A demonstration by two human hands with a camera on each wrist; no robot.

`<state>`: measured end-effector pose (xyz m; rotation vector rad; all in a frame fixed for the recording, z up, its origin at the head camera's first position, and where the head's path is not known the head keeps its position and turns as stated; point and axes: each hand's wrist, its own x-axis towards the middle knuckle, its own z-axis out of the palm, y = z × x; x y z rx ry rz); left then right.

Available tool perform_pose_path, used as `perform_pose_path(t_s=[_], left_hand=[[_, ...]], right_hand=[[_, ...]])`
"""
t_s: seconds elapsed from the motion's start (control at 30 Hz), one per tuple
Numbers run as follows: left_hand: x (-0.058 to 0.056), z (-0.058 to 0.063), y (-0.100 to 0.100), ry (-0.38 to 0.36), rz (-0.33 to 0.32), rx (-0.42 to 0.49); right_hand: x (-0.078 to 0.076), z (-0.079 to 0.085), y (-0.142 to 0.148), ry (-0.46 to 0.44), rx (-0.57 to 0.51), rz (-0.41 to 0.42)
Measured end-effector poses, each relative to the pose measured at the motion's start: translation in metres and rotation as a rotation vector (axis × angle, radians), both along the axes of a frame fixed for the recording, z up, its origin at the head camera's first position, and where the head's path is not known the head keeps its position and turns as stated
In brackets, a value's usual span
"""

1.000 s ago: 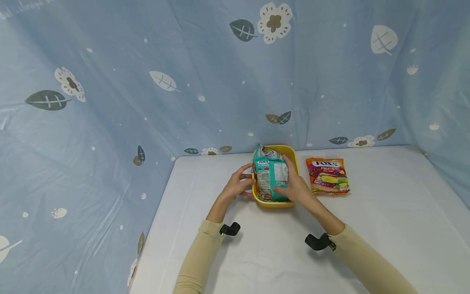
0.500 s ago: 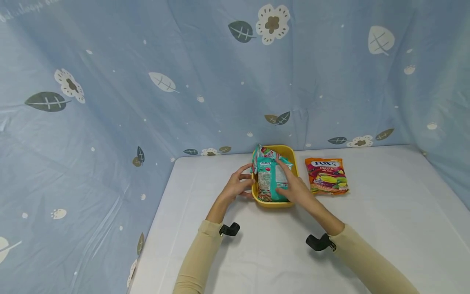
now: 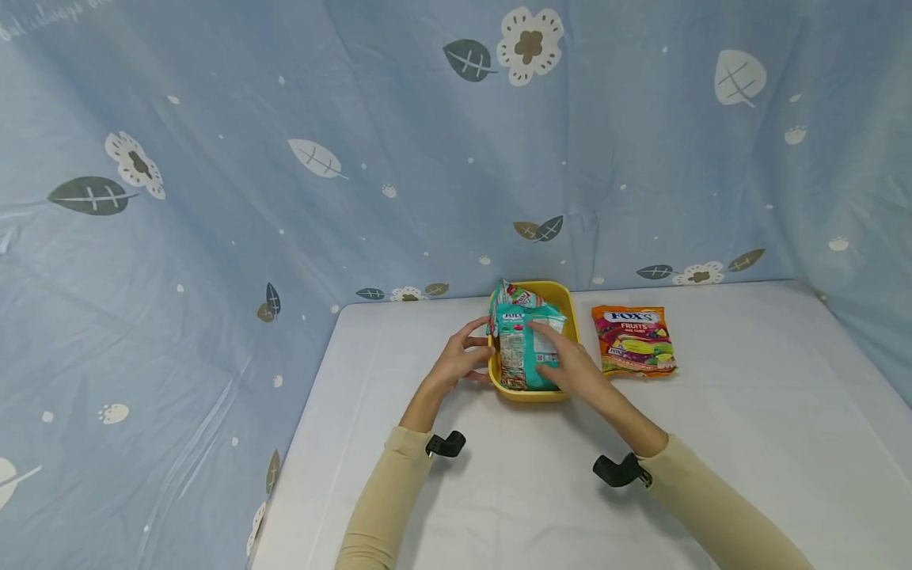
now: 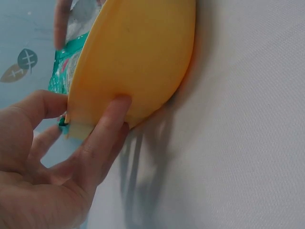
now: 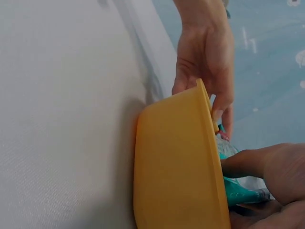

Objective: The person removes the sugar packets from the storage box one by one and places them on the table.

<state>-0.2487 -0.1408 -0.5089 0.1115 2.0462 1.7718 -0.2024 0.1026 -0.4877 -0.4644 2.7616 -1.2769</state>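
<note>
Looking across from the left, I see the blue cloth backdrop printed with leaves and flowers point(image 3: 214, 198) hanging behind the white cloth-covered table point(image 3: 427, 514). My left hand point(image 3: 456, 360) comes first: its thumb presses flat against the outer wall of the yellow oval plastic tub point(image 3: 530, 393), and its fingers point(image 4: 40, 107) curl up to the rim, so it grips the tub's left side. The tub sits on the table near the far edge, roughly in the middle. Inside it stands a teal plastic packet of sweets point(image 3: 523, 348), upright and tilted slightly, with a second teal packet point(image 3: 514, 296) poking up behind it. My right hand point(image 3: 573, 368) lies against the front packet's right side; from the right wrist view, the thumb and fingers point(image 5: 257, 162) are curled round the packet's edge just inside the rim, pinching it. Both sleeves are beige point(image 3: 385, 507), each with a black wrist mount point(image 3: 618, 470). Just right of the tub, apart from it, an orange plastic bag of fruit sweets point(image 3: 634, 340) lies flat on the table, untouched.
</note>
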Motion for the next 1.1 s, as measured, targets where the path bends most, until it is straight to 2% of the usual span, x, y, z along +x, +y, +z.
perform_pose_path(t_s=[0.3,0.63,1.1], left_hand=[[0.0017,0.0018,0.0022,0.035,0.027,-0.009],[0.0014,0.0003,0.0019,0.036,0.041,-0.026],[0.0047,-0.0004,0.0014,0.039,0.021,-0.013]], right_hand=[[-0.0012,-0.0004,0.0016,-0.012,0.015,0.003],[-0.0007,-0.0005,0.0024,-0.023,0.015,0.006],[0.0021,0.0004,0.0030,-0.021,0.011,0.010]])
